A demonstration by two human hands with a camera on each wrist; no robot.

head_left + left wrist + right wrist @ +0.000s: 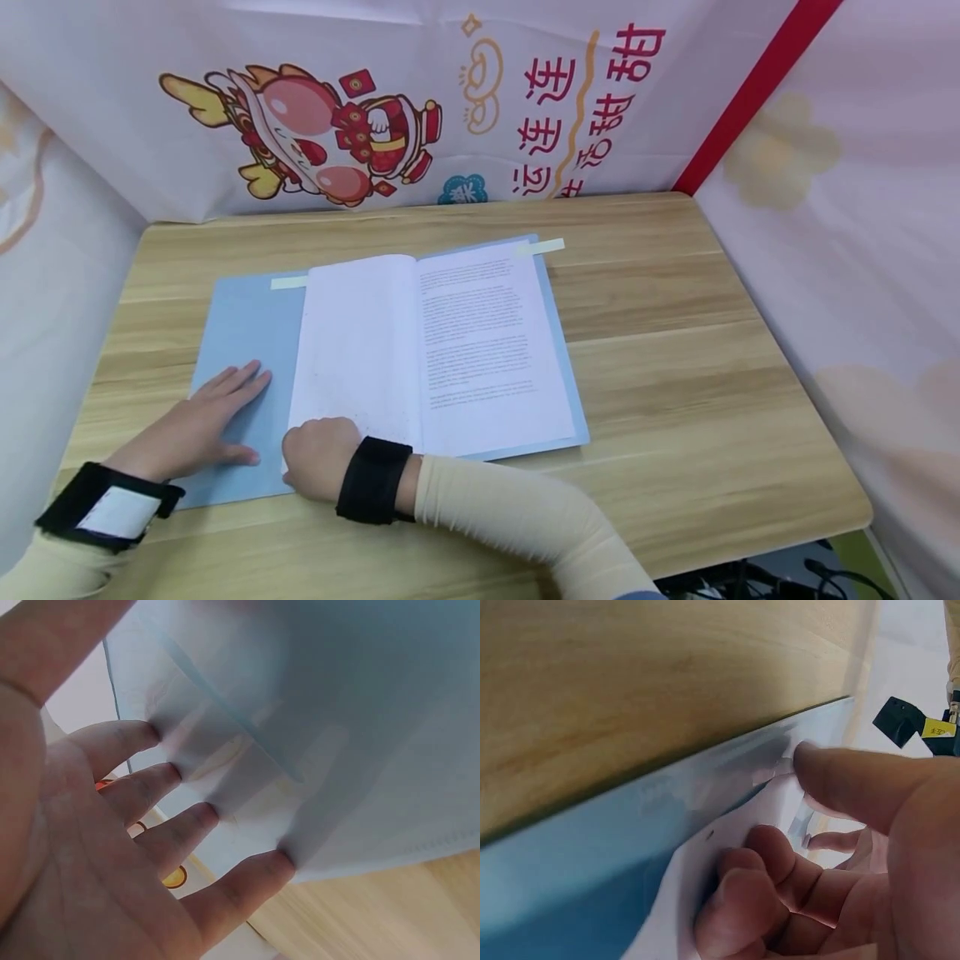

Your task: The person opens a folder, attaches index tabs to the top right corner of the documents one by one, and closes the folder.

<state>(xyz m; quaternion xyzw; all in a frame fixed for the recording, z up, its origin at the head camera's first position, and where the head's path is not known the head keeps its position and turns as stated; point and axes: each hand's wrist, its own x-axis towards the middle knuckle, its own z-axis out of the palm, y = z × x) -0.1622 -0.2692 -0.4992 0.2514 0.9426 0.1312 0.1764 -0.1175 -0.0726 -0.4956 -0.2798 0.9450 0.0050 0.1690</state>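
A book with a light blue cover (255, 325) lies spread on the table, its blank left page (360, 342) beside a printed right page (476, 358). My left hand (198, 425) rests on the bare blue part at the left, fingers spread; in the left wrist view its fingertips (281, 862) touch the glossy cover. At the left page's lower corner, my right hand (322, 458) has curled fingers. The right wrist view shows it pinching the bent white page (694, 870) between thumb and fingers. The head view hides that corner behind the hand.
Pale strips (288, 283) stick to the book's top edge, another strip (547, 247) at the right. The wooden table (675, 375) ends at a printed cloth (487, 100) behind. Dark cables (750, 579) lie beyond the lower right edge.
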